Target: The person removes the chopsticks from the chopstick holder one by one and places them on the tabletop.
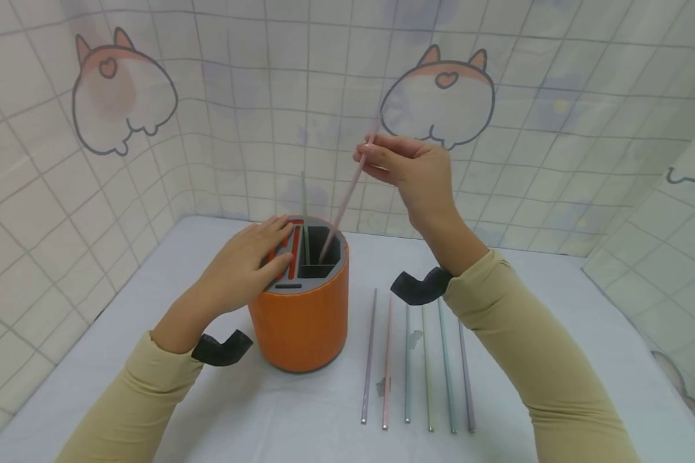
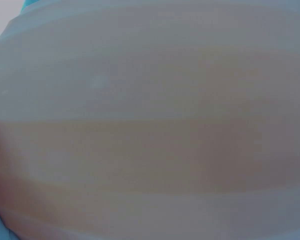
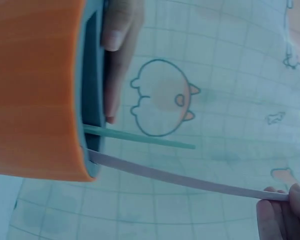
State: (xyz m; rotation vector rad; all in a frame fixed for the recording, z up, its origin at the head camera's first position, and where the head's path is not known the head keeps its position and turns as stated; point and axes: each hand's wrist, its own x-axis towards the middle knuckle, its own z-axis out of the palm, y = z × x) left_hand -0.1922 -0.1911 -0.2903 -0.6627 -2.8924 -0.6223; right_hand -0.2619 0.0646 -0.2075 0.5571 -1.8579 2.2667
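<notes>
An orange round holder (image 1: 298, 328) with a grey slotted top stands on the white table. My left hand (image 1: 240, 260) rests on that top, its fingers spread over the narrow orange-edged slots. My right hand (image 1: 414, 173) pinches a pink stick (image 1: 347, 196) near its upper end. The stick leans, with its lower end inside the large dark compartment. A green stick (image 1: 304, 206) stands almost upright in the holder beside it. In the right wrist view both the pink stick (image 3: 180, 177) and the green stick (image 3: 145, 139) come out of the holder's opening.
Several sticks lie side by side right of the holder, among them a purple stick (image 1: 369, 360), a pink one (image 1: 387, 373) and a green one (image 1: 427, 379). A gridded curtain (image 1: 255, 116) with cartoon animals hangs behind the table (image 1: 301, 418). The left wrist view is only a blur.
</notes>
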